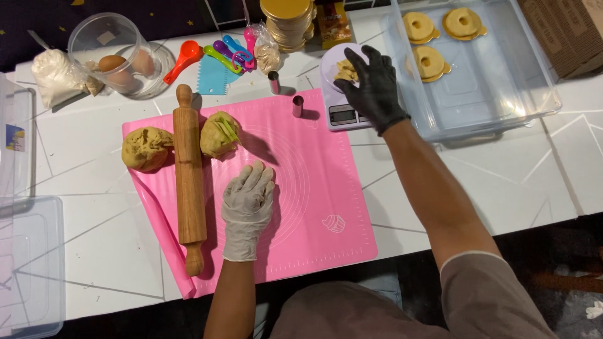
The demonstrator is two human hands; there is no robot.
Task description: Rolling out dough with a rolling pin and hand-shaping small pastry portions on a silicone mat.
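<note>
On the scale, the right hand, in a black glove, closes its fingers on a dough piece.

Left hand, in a white glove, lies flat on the pink mat, fingers extended and slightly apart, holding nothing, just right of the rolling pin. Two dough lumps flank the pin's top. For a good reading, release the piece fully onto the platform, keep the glove off it, and leave the display unobstructed.
</note>
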